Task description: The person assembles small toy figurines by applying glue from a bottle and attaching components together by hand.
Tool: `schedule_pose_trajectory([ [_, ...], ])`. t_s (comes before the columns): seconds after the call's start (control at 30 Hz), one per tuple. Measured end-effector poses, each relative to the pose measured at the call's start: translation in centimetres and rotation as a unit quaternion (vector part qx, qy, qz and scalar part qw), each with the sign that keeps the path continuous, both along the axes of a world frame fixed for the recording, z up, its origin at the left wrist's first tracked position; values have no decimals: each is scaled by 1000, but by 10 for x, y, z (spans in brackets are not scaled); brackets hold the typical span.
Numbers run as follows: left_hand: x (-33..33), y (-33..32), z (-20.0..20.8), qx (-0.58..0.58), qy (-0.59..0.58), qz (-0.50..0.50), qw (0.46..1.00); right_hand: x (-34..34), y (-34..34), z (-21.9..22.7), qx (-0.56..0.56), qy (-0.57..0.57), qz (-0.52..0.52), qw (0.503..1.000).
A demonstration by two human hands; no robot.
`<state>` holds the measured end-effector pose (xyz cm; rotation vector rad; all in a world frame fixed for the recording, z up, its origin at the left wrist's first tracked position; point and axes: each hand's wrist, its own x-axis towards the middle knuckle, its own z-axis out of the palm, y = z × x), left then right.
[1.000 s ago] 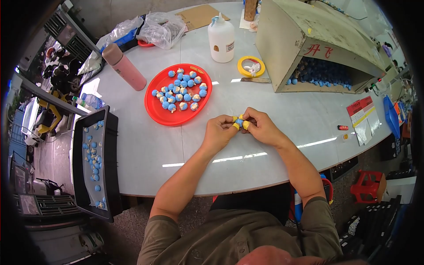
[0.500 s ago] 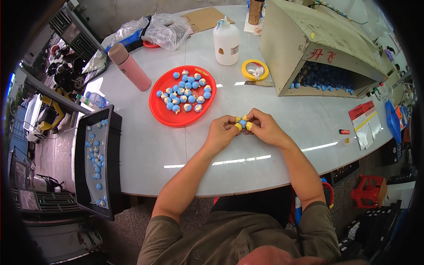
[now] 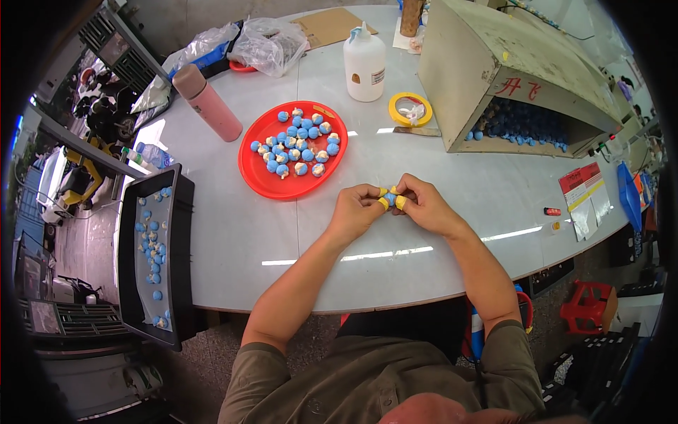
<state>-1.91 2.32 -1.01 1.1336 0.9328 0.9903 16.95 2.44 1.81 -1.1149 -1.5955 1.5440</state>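
Between my two hands, above the middle of the grey table (image 3: 318, 279), is a small blue ball-shaped piece (image 3: 391, 198). My left hand (image 3: 358, 207) pinches it from the left, and my right hand (image 3: 426, 203) from the right. Yellow tape wraps the thumb and index fingertips of both hands, hiding much of the piece. Left of my hands lies a round red plate (image 3: 258, 180) bearing many blue balls, most with cream-coloured parts on them.
A black tray (image 3: 185, 261) with more blue balls stands at the left edge. Beyond the plate are a pink flask (image 3: 208, 104) and a white squeeze bottle (image 3: 364, 69). A yellow tape roll (image 3: 393, 111) lies beside an open-fronted box (image 3: 459, 85) full of blue pieces.
Both hands stay in nearly the same place, still pinching the blue piece. The view has shifted very slightly; nothing else has visibly moved.
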Motion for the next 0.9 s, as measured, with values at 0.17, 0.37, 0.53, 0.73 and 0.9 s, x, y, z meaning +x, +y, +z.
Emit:
schedule_pose_trajectory([
  [0.17, 0, -2, 6, -21, -12, 0, 1000, -6, -2, 6, 14, 15, -24, 999],
  [0.37, -2, -5, 27, -116, -56, -13, 992, -5, -3, 9, -52, 74, -60, 994],
  [0.53, -3, -4, 30, -145, -48, -19, 988, -6, -4, 10, -45, 55, -63, 995],
  [0.73, -4, -3, 30, -165, -47, -23, 985, -8, -3, 11, -55, 31, -72, 995],
  [0.9, -7, -6, 28, -162, -60, -13, 985, -15, -5, 10, -57, 50, -77, 994],
])
